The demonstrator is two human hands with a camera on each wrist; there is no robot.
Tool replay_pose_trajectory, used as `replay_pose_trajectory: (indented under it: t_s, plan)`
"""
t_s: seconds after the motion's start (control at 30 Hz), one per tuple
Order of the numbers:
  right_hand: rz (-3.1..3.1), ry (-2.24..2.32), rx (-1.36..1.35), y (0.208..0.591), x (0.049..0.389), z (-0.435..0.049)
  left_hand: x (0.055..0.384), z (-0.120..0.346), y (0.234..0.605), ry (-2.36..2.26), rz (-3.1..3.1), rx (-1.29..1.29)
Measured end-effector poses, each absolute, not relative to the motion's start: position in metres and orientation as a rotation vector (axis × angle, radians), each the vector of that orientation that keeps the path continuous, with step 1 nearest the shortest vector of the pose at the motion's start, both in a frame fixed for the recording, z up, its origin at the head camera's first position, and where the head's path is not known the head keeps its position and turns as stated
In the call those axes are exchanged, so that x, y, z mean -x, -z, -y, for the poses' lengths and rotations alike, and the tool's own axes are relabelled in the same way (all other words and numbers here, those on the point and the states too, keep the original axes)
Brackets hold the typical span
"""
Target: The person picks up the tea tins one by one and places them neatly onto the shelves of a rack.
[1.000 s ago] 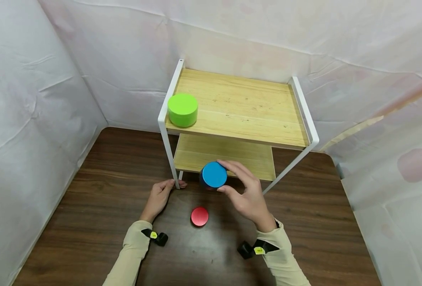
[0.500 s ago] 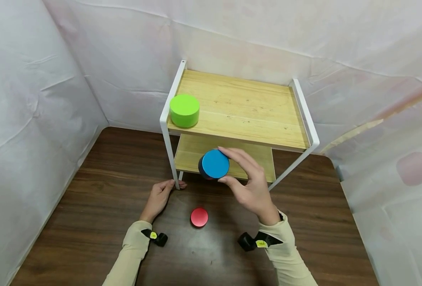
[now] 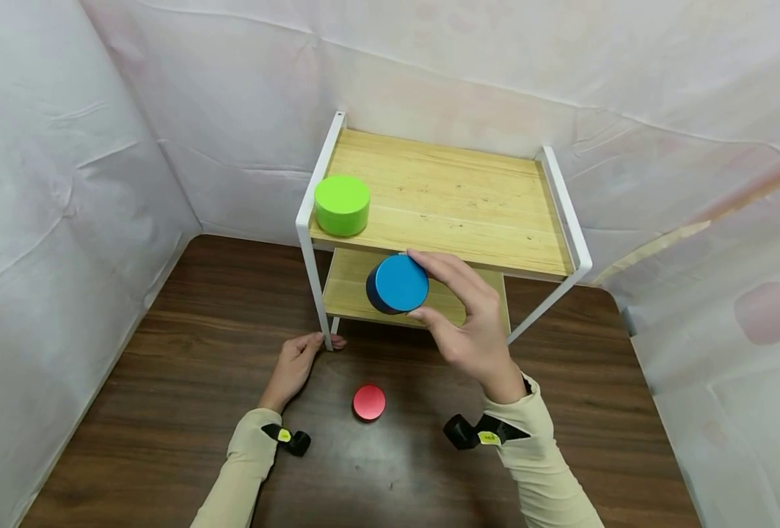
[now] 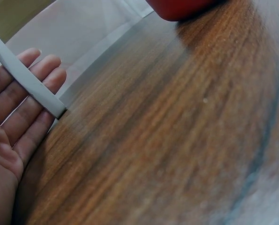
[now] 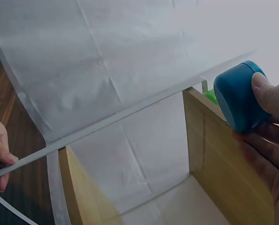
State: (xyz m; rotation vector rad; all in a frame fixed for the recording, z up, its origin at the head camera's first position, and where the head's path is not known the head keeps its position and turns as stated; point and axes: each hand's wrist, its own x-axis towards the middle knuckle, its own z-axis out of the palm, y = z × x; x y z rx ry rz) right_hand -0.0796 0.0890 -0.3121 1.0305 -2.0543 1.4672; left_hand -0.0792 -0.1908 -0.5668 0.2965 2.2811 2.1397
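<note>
My right hand (image 3: 472,326) pinches a round blue tin (image 3: 401,283) between thumb and fingers. The tin is held in the air, overlapping the front of the two-tier shelf's lower board in the head view; a lid seam shows on the tin (image 5: 237,96) in the right wrist view. Low on the shelf's front left leg (image 3: 315,290), my left hand (image 3: 292,367) grips with thumb on one side and fingers (image 4: 24,112) behind the white bar. A green round tin (image 3: 342,205) stands on the upper board's front left corner. On the table sits a smaller red round tin (image 3: 369,402).
The shelf's upper wooden board (image 3: 456,198) lies between white metal side frames, with the lower board (image 3: 356,282) beneath it. Pale printed cloth (image 3: 429,59) hangs behind and at both sides of the dark wooden table (image 3: 165,352).
My right hand has raised the blue tin from near the lower board's front edge toward the upper board. The left hand, red tin and green tin have stayed in place.
</note>
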Motion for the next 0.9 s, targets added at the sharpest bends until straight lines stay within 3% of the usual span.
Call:
replay_pose_trajectory:
  t_s: [0.9]
  plan:
    - [2.047, -1.345, -0.917, 0.258, 0.103, -0.08, 0.078, 0.191, 0.569, -2.128, -2.3, -0.286]
